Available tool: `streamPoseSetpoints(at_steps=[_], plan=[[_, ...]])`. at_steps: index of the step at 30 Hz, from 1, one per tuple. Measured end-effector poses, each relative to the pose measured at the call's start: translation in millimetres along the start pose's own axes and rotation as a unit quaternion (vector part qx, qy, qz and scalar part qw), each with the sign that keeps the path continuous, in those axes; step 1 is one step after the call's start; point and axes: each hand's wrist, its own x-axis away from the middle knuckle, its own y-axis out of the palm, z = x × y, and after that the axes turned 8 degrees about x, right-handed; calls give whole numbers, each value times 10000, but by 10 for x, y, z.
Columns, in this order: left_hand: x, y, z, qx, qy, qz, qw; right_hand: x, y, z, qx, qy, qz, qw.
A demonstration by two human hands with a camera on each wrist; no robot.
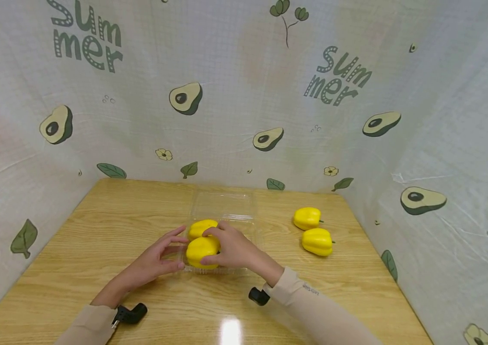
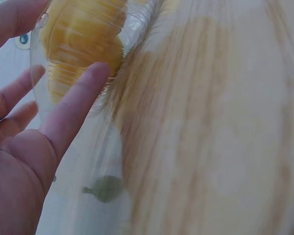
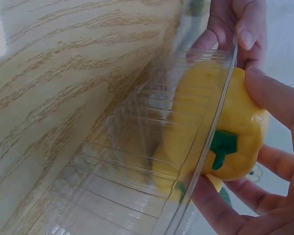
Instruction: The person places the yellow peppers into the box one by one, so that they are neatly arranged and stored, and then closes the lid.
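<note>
My right hand (image 1: pixel 237 247) grips a yellow bell pepper (image 1: pixel 199 253) with a green stem, thumb on one side and fingers on the other. The pepper is at the left end of a clear plastic container (image 3: pixel 122 188), partly above its rim in the right wrist view. Behind it, a second yellow bell pepper (image 1: pixel 200 227) lies in the container. My left hand (image 1: pixel 157 258) is at the container's left end, fingers spread and loosely extended. In the left wrist view its thumb (image 2: pixel 83 95) lies along the clear wall, with yellow showing through.
The container's clear lid (image 1: pixel 222 203) is folded back on the wooden table (image 1: pixel 132 206). Two more yellow bell peppers, a rear one (image 1: pixel 307 218) and a nearer one (image 1: pixel 317 241), lie to the right. A printed cloth (image 1: pixel 226 62) hangs behind and beside the table.
</note>
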Motion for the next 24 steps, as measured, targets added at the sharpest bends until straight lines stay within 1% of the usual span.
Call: streamPoseSetpoints(at_steps=[9, 19, 24], plan=[[-3, 9, 13, 56, 36, -5, 10000, 1, 30, -23, 110, -48, 42, 9999], [-5, 4, 9, 27, -10, 14, 10000, -2, 78, -46, 256, -46, 168, 9995], [-1, 9, 17, 40, -17, 29, 10000, -2, 85, -38, 192, -14, 152, 9997]])
